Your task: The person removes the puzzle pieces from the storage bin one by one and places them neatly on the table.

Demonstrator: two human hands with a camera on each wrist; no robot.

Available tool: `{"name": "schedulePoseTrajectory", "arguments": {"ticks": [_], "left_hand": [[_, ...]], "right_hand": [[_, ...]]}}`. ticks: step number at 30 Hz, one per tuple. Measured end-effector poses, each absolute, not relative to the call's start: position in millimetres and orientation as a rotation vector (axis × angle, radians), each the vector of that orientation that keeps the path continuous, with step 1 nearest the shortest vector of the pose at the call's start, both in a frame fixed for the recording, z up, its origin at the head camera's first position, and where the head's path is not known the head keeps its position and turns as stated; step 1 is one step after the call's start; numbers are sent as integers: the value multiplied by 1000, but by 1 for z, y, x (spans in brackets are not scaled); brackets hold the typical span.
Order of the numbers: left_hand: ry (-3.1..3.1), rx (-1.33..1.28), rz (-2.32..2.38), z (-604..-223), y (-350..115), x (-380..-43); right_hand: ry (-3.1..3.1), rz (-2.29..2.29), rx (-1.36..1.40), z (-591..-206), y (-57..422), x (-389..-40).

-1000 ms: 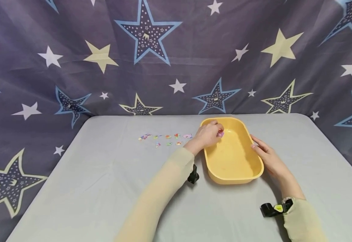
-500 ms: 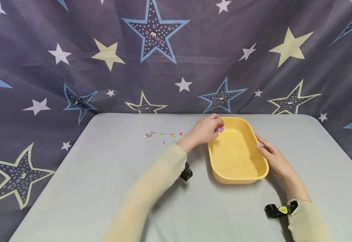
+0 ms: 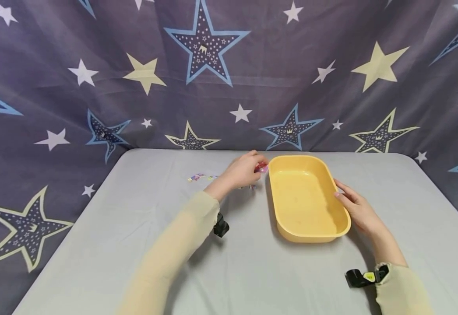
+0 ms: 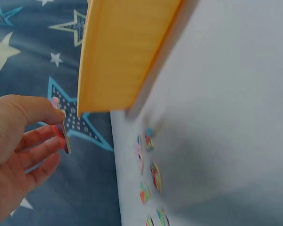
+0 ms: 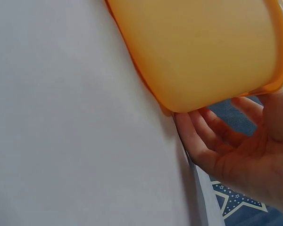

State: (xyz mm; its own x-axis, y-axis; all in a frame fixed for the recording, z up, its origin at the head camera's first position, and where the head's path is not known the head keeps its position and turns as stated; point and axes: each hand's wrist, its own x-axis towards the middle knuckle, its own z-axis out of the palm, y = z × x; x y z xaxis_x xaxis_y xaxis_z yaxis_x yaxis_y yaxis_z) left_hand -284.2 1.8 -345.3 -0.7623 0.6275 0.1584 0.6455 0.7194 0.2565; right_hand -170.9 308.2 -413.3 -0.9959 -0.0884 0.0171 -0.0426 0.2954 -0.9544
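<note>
My left hand pinches a small flat pink-and-red cutout piece between thumb and fingers, just left of the yellow basin. In the left wrist view the piece is seen nearly edge-on, its printed design hard to make out. Under that forearm, several colourful flat pieces lie on the table, partly covered by the hand. My right hand holds the basin's right side, thumb at the rim. In the right wrist view its fingers reach along the outside of the wall.
A grey cloth covers the table. Behind it hangs a dark curtain with star prints. Each wrist carries a black strapped device, one on the left and one on the right.
My left hand has moved left from over the basin's edge to outside it, carrying the pink-and-red piece. The right hand stays on the basin. The head view has shifted slightly.
</note>
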Motion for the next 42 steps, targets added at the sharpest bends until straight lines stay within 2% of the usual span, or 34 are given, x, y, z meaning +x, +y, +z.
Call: {"name": "schedulePoseTrajectory", "arguments": {"ticks": [30,42], "left_hand": [[-2889,-835,-590,-390,-123,-286],[-2966,-780,-498,-399,-154,-281]], "right_hand": [[2570,-1716,-155,-410,310,-169],[2581,-1676,-148,-410,309,-170]]}}
